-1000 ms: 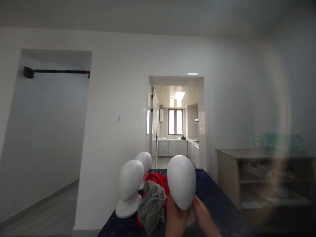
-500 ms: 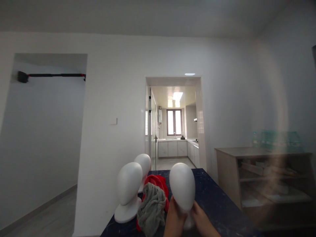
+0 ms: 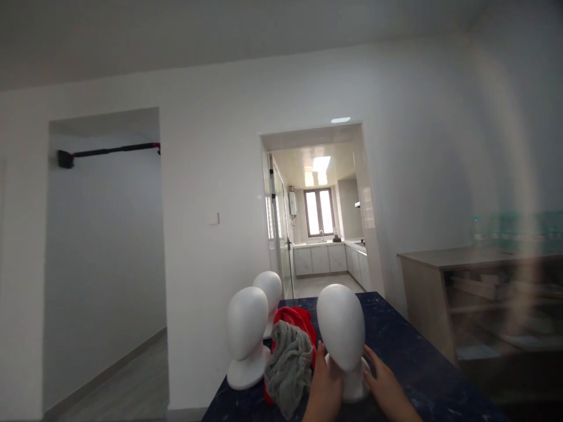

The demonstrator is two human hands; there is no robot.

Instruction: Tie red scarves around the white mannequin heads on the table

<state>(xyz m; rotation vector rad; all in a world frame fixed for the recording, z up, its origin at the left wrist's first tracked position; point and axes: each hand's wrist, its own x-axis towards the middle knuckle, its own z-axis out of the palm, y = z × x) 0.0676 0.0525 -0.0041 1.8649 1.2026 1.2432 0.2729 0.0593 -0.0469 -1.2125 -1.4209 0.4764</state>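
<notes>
A white mannequin head (image 3: 341, 325) stands upright on the dark blue tabletop (image 3: 404, 340). My left hand (image 3: 326, 378) is curled against the left side of its neck. On the other side, my right hand (image 3: 383, 378) presses its fingers to the neck below the jaw. Left of my hands lies a bunched grey cloth (image 3: 288, 366), partly on top of a red cloth (image 3: 303, 321). Two more white heads stand farther left: a nearer mannequin head (image 3: 247, 325) on a round base and a rear mannequin head (image 3: 268, 288) partly hidden behind it.
Right of the table stands a wooden shelf unit (image 3: 424, 281) with a green basket (image 3: 519, 228) and a bottle (image 3: 477, 230) on top. A doorway past the table opens into a kitchen with white cabinets (image 3: 320, 259). A white wall (image 3: 211, 164) runs along the left.
The view has tilted and shifted, so everything sits farther right in the picture. My hands stay at the mannequin head's neck, the right one's fingers a little higher on it.
</notes>
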